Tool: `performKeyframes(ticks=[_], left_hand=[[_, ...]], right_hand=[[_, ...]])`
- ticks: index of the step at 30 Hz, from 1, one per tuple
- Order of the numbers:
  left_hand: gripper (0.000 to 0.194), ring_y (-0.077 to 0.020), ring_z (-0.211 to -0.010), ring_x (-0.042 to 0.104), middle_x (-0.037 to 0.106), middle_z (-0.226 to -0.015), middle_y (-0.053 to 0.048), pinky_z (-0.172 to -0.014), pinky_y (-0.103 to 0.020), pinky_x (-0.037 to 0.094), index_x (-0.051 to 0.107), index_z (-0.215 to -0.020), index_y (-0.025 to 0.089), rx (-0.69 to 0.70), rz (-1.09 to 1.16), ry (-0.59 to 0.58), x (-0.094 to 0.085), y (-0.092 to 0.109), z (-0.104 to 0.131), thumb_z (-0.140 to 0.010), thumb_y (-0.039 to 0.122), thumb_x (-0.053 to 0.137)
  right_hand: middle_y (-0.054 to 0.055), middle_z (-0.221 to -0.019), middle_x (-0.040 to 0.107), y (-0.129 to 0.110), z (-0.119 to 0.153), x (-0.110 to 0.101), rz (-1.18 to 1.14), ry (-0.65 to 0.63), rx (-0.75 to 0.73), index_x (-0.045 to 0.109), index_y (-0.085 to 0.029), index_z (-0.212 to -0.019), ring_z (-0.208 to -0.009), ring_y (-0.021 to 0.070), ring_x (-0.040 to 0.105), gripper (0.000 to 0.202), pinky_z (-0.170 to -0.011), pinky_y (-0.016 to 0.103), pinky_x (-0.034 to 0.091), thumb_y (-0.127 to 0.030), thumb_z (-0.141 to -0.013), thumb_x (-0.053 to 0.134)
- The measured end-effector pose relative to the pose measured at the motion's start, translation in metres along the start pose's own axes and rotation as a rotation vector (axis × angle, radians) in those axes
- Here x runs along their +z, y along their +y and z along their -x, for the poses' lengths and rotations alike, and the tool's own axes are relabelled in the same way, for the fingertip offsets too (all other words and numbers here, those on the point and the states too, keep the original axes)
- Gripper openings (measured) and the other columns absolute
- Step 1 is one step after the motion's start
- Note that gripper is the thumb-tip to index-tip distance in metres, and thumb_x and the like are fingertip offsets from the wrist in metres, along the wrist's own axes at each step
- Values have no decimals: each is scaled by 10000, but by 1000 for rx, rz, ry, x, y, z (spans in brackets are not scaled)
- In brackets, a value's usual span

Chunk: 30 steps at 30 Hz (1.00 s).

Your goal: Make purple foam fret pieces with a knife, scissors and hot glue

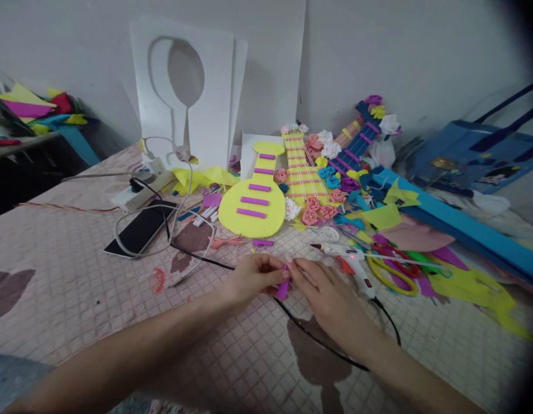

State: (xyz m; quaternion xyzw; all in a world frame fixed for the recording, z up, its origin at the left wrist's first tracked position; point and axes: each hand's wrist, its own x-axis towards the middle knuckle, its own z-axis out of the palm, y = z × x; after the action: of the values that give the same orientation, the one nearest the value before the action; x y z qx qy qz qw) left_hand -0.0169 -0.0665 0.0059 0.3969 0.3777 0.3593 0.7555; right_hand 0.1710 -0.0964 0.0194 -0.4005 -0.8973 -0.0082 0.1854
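Note:
Between my two hands is a small purple paper strip (283, 289), low over the table in the middle of the view. My left hand (258, 277) pinches it from the left with thumb and fingers. From the other side my right hand (321, 287) has its fingertips pressed on the strip's upper end. Just beyond lies a yellow lute-shaped cutout (253, 215) with several purple bars across its neck and body. Another purple piece (263, 243) rests below its lower edge. A white glue gun (353, 260) lies right of my right hand.
Scissors with yellow and red handles (393, 273) and paper scraps (473, 287) lie at right. A phone (141, 229), looped cables and a power strip (141, 192) are at left. Flower-decorated paper instruments (303, 167) and a white board with a cutout (210, 115) stand behind.

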Motion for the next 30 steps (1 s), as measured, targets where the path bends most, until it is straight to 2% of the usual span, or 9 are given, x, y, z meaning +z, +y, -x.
performKeyframes(ticks=[5, 8, 10, 13, 16, 20, 23, 26, 30], left_hand=[[299, -85, -569, 532, 582, -635, -6, -558, -209, 427, 582, -747, 101, 242, -212, -18, 5, 7, 3, -696, 358, 726], [258, -95, -622, 543, 596, -710, -25, -580, -210, 441, 594, -778, 104, 308, -316, 32, 8, 9, 7, -726, 335, 698], [223, -103, -652, 550, 605, -740, -34, -598, -214, 448, 605, -780, 110, 322, -377, 57, 9, 8, 8, -736, 313, 684], [170, -105, -663, 547, 607, -735, -27, -606, -215, 447, 607, -759, 116, 312, -426, 76, 9, 3, 9, -730, 268, 679], [141, -96, -642, 539, 600, -713, -12, -603, -215, 445, 595, -745, 115, 270, -407, 71, 8, -3, 7, -707, 219, 683], [191, -90, -605, 545, 605, -693, -10, -598, -224, 450, 587, -752, 102, 184, -296, 7, 8, -5, 4, -656, 195, 724], [256, -100, -595, 567, 614, -673, -15, -606, -237, 457, 583, -764, 95, 112, -183, -48, 7, -1, 3, -639, 232, 759], [302, -103, -593, 582, 629, -686, -21, -612, -243, 464, 583, -778, 95, 68, -63, -80, 7, 3, 3, -626, 265, 782], [325, -105, -591, 593, 636, -684, -21, -610, -241, 473, 588, -778, 96, 26, 40, -83, 6, 4, 3, -611, 275, 801]], right_hand=[[58, -1119, 599, -2, -8, -5, -644, 112, 305, 542, -255, -1239, -1009, 175, 572, 349, -848, 317, 496, -193, -925, 403], [32, -975, 625, -3, -15, -2, -892, 134, 485, 611, -241, -1089, -834, 143, 596, 249, -749, 277, 510, -295, -933, 424], [23, -909, 620, -3, -18, 3, -986, 139, 539, 602, -227, -1038, -786, 135, 589, 213, -707, 262, 507, -332, -917, 461], [27, -907, 604, -4, -19, 12, -985, 145, 525, 565, -215, -1012, -822, 146, 589, 167, -713, 265, 505, -314, -889, 509], [27, -895, 587, -4, -16, 19, -838, 163, 468, 524, -220, -1052, -818, 151, 590, 170, -714, 279, 505, -254, -888, 501], [47, -949, 597, -1, -9, 24, -533, 225, 276, 498, -233, -1128, -873, 168, 582, 238, -778, 318, 492, -177, -899, 463], [67, -1041, 595, 0, -5, 24, -491, 223, 157, 445, -250, -1238, -959, 188, 567, 332, -831, 347, 480, -192, -911, 449], [73, -1114, 581, -1, -3, 19, -631, 220, 217, 373, -260, -1331, -1003, 192, 560, 412, -860, 363, 472, -255, -924, 432], [65, -1059, 600, -4, -7, 13, -864, 345, 446, 461, -248, -1244, -936, 182, 585, 321, -821, 354, 482, -320, -936, 408]])
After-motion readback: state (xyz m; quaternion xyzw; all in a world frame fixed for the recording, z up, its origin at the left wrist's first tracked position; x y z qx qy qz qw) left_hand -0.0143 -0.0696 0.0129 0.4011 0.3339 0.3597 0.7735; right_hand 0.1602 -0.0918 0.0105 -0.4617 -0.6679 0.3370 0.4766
